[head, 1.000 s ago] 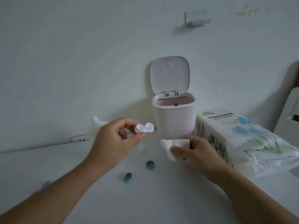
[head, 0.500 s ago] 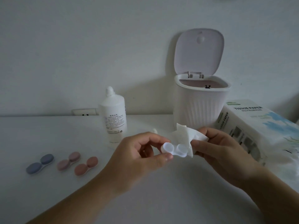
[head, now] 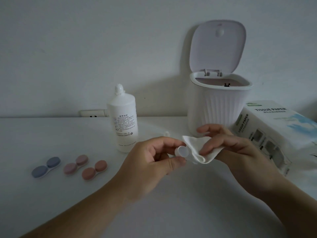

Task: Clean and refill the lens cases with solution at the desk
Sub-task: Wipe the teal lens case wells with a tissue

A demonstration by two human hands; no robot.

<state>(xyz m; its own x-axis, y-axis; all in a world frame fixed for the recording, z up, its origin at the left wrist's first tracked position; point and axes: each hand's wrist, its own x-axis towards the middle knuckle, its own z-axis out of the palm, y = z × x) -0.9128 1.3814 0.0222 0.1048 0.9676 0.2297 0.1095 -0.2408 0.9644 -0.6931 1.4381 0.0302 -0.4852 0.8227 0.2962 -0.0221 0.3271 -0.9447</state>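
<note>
pinching the open white lens case [head: 182,151] between thumb and curled fingers of the left hand [head: 147,162], one round well showing, the other hidden under the tissue [head: 199,149]. wrapping that folded tissue over the case with the right hand [head: 229,146], fingers curled about it and one fingertip pressing it down on the hidden well, index finger lifting free above. holding both above the white desk [head: 51,194], in front of the solution bottle [head: 124,120] and the open-lidded bin [head: 217,105]. lying shut at the left: a blue case [head: 46,167], a pink case [head: 76,162] and an orange case [head: 94,169]. sitting at the right, a tissue pack [head: 274,133]. differing from half a second ago: now covering one well, where the tissue was only meeting the case's edge and both wells were showing.
</note>
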